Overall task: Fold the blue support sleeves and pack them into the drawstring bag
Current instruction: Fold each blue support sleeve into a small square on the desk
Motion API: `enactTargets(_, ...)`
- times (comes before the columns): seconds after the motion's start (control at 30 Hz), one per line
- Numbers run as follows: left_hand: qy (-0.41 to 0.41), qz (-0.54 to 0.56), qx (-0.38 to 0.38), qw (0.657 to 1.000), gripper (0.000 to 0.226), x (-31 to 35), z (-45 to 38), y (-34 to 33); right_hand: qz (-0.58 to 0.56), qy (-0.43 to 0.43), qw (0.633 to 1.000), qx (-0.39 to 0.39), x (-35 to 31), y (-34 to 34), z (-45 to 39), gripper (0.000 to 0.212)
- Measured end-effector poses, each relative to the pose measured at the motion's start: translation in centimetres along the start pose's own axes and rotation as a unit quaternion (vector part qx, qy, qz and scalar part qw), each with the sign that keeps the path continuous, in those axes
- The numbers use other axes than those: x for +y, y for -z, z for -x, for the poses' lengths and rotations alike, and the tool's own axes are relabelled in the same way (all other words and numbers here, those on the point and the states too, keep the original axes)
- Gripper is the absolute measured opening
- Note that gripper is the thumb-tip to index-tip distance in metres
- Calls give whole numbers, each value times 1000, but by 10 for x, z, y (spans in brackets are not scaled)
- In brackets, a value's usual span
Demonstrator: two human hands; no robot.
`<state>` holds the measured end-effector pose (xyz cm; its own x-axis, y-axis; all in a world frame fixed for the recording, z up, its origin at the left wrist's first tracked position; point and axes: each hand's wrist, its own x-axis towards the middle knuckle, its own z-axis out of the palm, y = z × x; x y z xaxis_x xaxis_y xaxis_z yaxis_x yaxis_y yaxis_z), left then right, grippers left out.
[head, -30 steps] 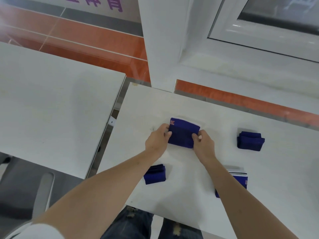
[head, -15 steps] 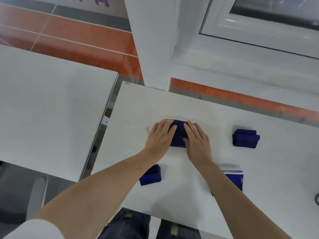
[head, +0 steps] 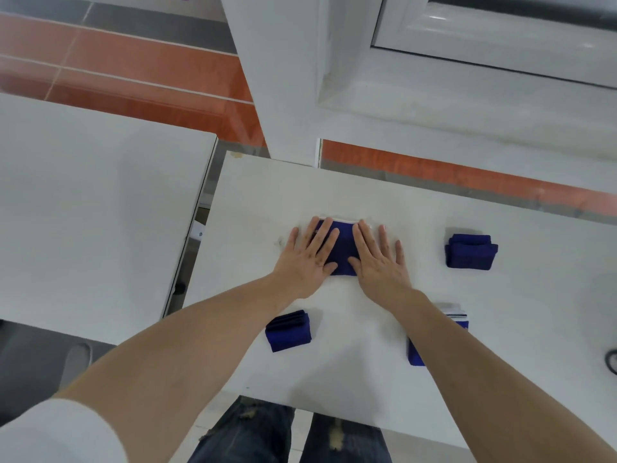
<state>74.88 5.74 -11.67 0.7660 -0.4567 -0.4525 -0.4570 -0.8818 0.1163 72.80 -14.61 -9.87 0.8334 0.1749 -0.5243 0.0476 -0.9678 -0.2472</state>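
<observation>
Head view: on a white desk (head: 367, 379), the left hand (head: 309, 259) and right hand (head: 379, 262) lie flat, fingers straight, pressing a folded blue sleeve (head: 344, 248) between them. Two more folded sleeves sit near left (head: 288, 330) and far right (head: 470, 251); a blue item (head: 415, 354), possibly another sleeve, is partly hidden under the right forearm

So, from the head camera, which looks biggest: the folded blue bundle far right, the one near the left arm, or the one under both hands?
1. Far-right bundle and near-left bundle: look alike, so unranked.
Sleeve under the hands: mostly covered, so its size can't be judged.
</observation>
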Motion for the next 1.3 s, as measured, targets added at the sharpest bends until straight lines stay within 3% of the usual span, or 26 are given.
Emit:
enactTargets(0.1,-15,-11,-7,1000,73,-2,2,19,-28,-15,999,-10,-9,14,1,70)
enactTargets(0.2,-25,-20,26,999,69,-9,12,38,-54,-25,997,50,-28,26,12,71)
enactTargets(0.4,77,136,36,987,55,-1,78,36,-149,-63,977,137,-56,14,64,50)
enactTargets(0.5,84,130,51,987,49,9,113,17,-172,-69,970,160,-64,-1,91,43)
enactTargets(0.77,83,65,-14,994,63,17,151,-33,-175,-95,971,133,-67,-28,127,36)
enactTargets(1.17,75,56,4,996,52,24,149,-43,-199,-96,962,158,-51,-18,142,31)
enactTargets(1.3,54,64,18,996,38,30,140,-38,-181,-78,965,170,-35,-7,144,30)
